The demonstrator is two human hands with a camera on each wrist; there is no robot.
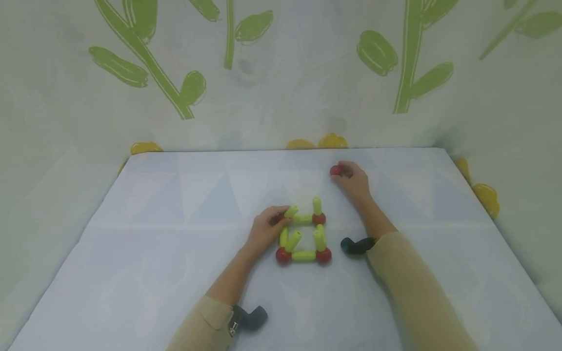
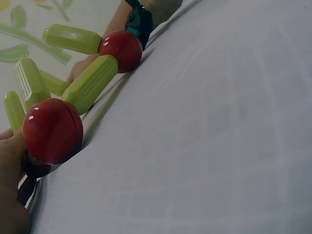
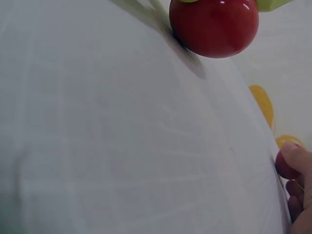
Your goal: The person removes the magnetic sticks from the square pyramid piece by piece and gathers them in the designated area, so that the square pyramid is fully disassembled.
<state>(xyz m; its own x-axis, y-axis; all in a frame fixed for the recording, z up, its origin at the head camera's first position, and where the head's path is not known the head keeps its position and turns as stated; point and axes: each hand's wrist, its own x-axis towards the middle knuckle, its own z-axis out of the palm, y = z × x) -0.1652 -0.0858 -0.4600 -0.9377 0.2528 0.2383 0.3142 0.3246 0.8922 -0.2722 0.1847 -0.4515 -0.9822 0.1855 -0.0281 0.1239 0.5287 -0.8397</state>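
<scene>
My left hand [image 1: 265, 228] gripped the frame of green plastic rods and red balls [image 1: 303, 238]; my right hand [image 1: 352, 181] pinched a loose red ball [image 1: 335, 170].

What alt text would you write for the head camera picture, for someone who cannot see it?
Two hands work on a pale tablecloth: the left hand holds a square frame of green rods and red balls, while the right hand pinches a loose red ball farther back. Walls with green leaf prints stand behind.
</scene>
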